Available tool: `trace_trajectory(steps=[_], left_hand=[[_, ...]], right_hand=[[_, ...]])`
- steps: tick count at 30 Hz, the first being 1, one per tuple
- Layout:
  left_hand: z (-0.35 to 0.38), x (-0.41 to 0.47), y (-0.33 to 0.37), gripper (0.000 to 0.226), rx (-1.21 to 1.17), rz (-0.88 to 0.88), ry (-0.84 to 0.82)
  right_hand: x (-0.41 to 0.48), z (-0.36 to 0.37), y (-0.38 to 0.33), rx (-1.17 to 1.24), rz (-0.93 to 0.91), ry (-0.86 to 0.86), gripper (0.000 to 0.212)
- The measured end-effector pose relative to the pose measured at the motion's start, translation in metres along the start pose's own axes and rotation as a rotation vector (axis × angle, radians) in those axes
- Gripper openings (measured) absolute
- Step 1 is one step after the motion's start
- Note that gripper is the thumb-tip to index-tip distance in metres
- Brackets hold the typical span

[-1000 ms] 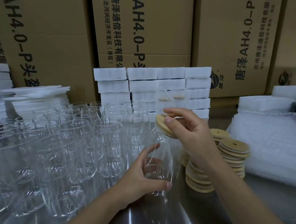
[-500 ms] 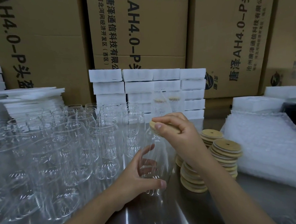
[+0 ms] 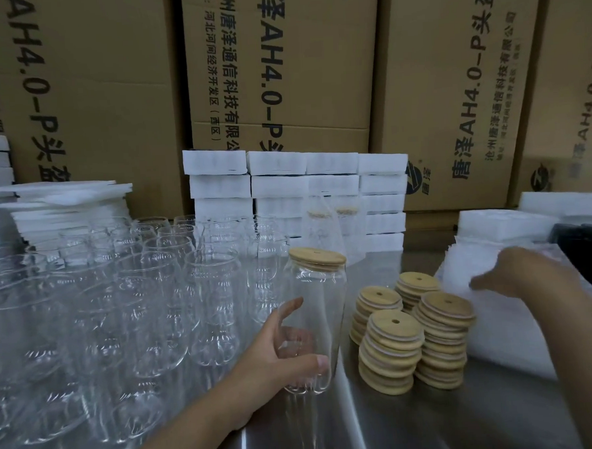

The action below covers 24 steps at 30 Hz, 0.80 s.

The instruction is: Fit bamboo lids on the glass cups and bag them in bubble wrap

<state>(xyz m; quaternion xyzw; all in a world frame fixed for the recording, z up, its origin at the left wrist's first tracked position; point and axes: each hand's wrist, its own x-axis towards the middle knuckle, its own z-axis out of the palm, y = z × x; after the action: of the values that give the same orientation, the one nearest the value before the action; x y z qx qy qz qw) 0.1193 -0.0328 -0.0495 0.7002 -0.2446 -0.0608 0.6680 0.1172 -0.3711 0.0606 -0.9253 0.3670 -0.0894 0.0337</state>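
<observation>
My left hand (image 3: 280, 348) grips a clear glass cup (image 3: 321, 312) near its base, standing on the steel table. A round bamboo lid (image 3: 317, 257) sits on the cup's mouth. My right hand (image 3: 516, 271) is blurred, off to the right over the pile of bubble wrap bags (image 3: 491, 320), fingers pointing left; whether it holds a bag is unclear. Stacks of bamboo lids (image 3: 417, 334) stand between the cup and the bags. Two cups in bubble wrap (image 3: 332, 222) stand behind.
Several bare glass cups (image 3: 127, 302) crowd the table's left half. White foam blocks (image 3: 296, 186) are stacked at the back, foam sheets (image 3: 60, 205) at the left, cardboard boxes (image 3: 279, 70) behind. A dark object (image 3: 588, 257) sits at the far right. Bare steel table (image 3: 384, 425) lies in front.
My right hand has left the lid on the cup and moved right to the bubble wrap pile. My left hand still holds the cup.
</observation>
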Motion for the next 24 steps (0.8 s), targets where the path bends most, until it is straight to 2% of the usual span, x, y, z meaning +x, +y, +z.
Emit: trace_trajectory(steps=[2, 5, 7, 9, 11, 13, 16, 18, 22, 24], left_hand=[[0.001, -0.001, -0.001, 0.09, -0.013, 0.008, -0.004], [0.003, -0.001, -0.001, 0.091, 0.011, 0.074, 0.059], [0.004, -0.001, 0.0, 0.091, 0.021, 0.133, 0.111], [0.005, 0.001, 0.0, 0.091, 0.001, 0.18, 0.152], [0.005, 0.002, 0.0, 0.092, -0.015, 0.215, 0.198], [0.005, 0.001, 0.001, 0.092, 0.0, 0.243, 0.239], [0.003, -0.001, 0.006, 0.092, -0.007, 0.31, 0.304], [0.004, -0.003, 0.009, 0.092, -0.031, 0.359, 0.35], [0.004, -0.006, 0.016, 0.091, -0.017, 0.444, 0.435], [0.003, -0.007, 0.019, 0.093, 0.021, 0.468, 0.469]], right_hand=[[0.012, 0.01, 0.005, 0.054, -0.016, -0.042, 0.057], [0.012, 0.003, 0.003, 0.129, 0.016, 0.034, 0.045], [0.001, -0.01, -0.001, 0.193, -0.014, 0.194, 0.031], [-0.017, -0.021, -0.007, 0.322, -0.145, 0.414, 0.022], [-0.042, -0.032, -0.021, 0.468, -0.293, 0.507, 0.015], [-0.068, -0.04, -0.043, 0.665, -0.432, 0.449, 0.011], [-0.105, -0.037, -0.081, 0.889, -0.593, 0.215, 0.011], [-0.121, -0.02, -0.105, 0.877, -0.663, 0.068, 0.011], [-0.137, 0.018, -0.139, 0.797, -0.707, -0.076, 0.008], [-0.14, 0.03, -0.147, 0.827, -0.694, -0.173, 0.016]])
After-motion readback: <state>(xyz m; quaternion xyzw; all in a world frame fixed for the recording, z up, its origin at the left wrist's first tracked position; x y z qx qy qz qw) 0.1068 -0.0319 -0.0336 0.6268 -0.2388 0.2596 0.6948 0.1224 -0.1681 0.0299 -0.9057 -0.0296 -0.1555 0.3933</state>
